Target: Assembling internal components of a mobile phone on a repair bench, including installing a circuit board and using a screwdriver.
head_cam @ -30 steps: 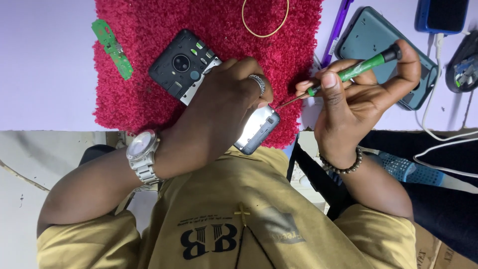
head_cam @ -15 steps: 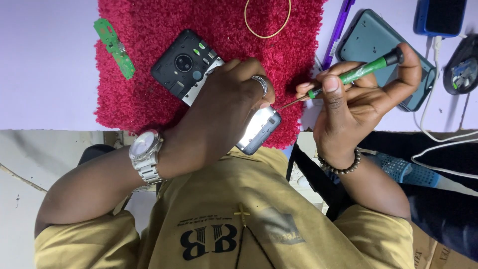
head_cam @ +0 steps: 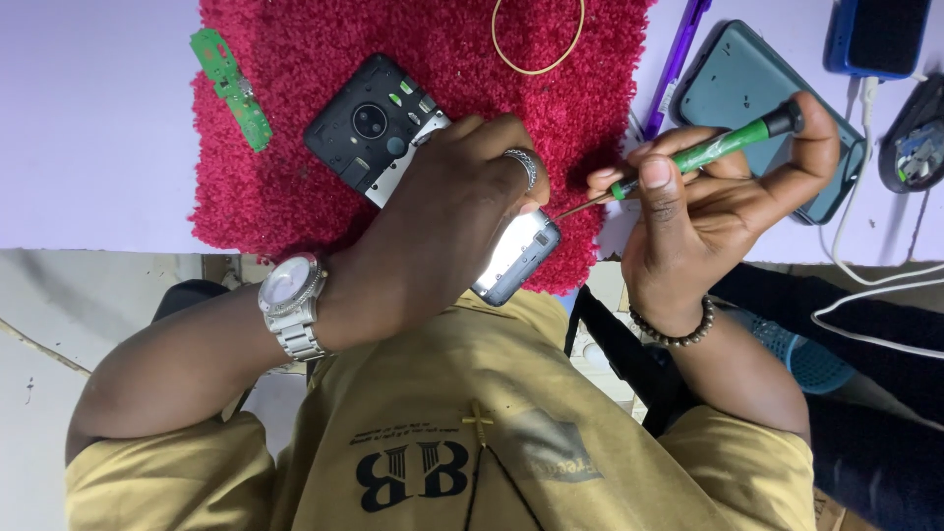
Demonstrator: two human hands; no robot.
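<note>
Firmly gripped: an opened phone (head_cam: 393,133) and a green screwdriver (head_cam: 703,152).
Left hand (head_cam: 447,231) clamps the phone on the red mat (head_cam: 295,187); right hand (head_cam: 708,206) pinches the screwdriver, tip just beside the left fingers.

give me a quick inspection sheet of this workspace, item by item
surface: pale lilac table with a red shaggy mat on it
job's things: opened phone on the mat; green screwdriver
clutter: green circuit strip, rubber band, purple pen, teal phone back cover, blue phone
grippers: left hand presses the opened phone down; right hand has its grip around the green screwdriver, tip aimed at the phone
cables: white cable at the right edge
surroundings: nothing seen beyond pale floor
</note>
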